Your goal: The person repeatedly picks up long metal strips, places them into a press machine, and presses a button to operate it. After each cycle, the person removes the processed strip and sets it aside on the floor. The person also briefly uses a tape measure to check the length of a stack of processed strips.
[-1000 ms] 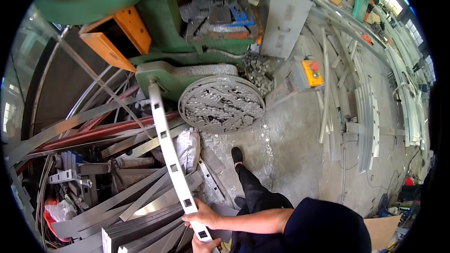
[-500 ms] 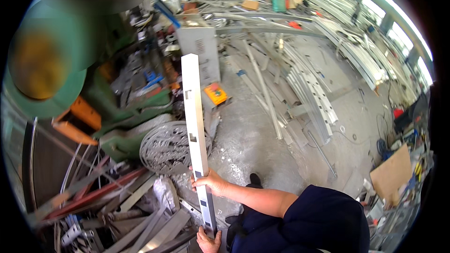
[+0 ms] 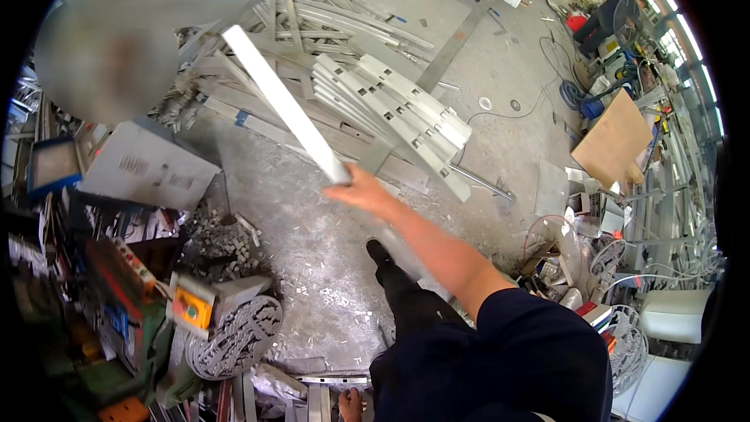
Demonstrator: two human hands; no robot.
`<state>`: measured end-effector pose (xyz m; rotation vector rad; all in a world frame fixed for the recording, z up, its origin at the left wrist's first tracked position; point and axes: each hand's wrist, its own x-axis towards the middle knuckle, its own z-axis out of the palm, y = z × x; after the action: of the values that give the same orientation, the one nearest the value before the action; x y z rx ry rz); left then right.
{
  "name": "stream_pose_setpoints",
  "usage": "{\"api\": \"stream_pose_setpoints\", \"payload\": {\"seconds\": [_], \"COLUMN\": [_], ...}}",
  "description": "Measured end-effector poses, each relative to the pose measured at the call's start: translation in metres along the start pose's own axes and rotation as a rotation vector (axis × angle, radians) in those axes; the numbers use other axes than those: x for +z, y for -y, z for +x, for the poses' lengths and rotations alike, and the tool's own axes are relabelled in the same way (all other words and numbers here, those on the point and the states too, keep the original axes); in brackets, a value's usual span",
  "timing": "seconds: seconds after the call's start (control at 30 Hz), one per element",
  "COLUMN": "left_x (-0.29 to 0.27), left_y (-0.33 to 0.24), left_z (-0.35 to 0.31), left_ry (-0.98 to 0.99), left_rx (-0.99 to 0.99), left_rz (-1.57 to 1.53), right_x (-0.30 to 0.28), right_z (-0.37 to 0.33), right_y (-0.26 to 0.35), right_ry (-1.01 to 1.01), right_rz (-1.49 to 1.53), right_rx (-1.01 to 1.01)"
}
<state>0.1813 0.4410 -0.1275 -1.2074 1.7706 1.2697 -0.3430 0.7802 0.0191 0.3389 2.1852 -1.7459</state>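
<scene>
My right hand (image 3: 358, 189) is closed round a long square metal tube (image 3: 285, 105). The tube slants away to the far left, over the floor and some loose profiles. Its near part passes under my right forearm and is mostly hidden. Low at the lower edge, my left hand (image 3: 351, 405) shows only in part, apart from the tube. Its fingers are too small and cut off to read. Just beyond it lies a narrow metal strip with holes (image 3: 336, 380). Ahead of my right hand, a stack of slotted white profiles (image 3: 406, 109) lies on the floor.
At left stand a grey metal box (image 3: 148, 168), an orange control box with a button (image 3: 192, 309) and a heap of shavings (image 3: 234, 336). Small offcuts litter the concrete floor (image 3: 320, 266). At right are a brown board (image 3: 613, 141), cables and clutter. Another person (image 3: 605, 19) is far right.
My view has turned right. The tube has swung from nearly upright in the picture to a slant over the floor profiles. My left hand has come away from its lower end.
</scene>
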Motion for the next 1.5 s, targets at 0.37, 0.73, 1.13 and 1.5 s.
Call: {"api": "stream_pose_setpoints", "payload": {"seconds": [0.37, 0.73, 1.13, 1.5], "left_x": [0.041, 0.048, 0.051, -0.015], "left_y": [-0.263, -0.285, -0.234, -0.099], "left_z": [0.000, -0.006, -0.017, -0.061], "left_ry": [-0.021, -0.058, -0.146, -0.476], "left_rx": [0.091, -0.048, -0.060, 0.013], "left_rz": [-0.043, -0.053, -0.172, -0.054], "right_x": [-0.175, -0.175, -0.164, -0.072], "right_z": [0.184, 0.242, 0.247, 0.098], "right_y": [-0.073, -0.128, -0.130, -0.152], "right_ry": [-0.495, -0.415, -0.431, -0.212], "right_rz": [-0.744, -0.795, -0.802, -1.171], "right_rx": [0.153, 0.135, 0.025, -0.918]}}
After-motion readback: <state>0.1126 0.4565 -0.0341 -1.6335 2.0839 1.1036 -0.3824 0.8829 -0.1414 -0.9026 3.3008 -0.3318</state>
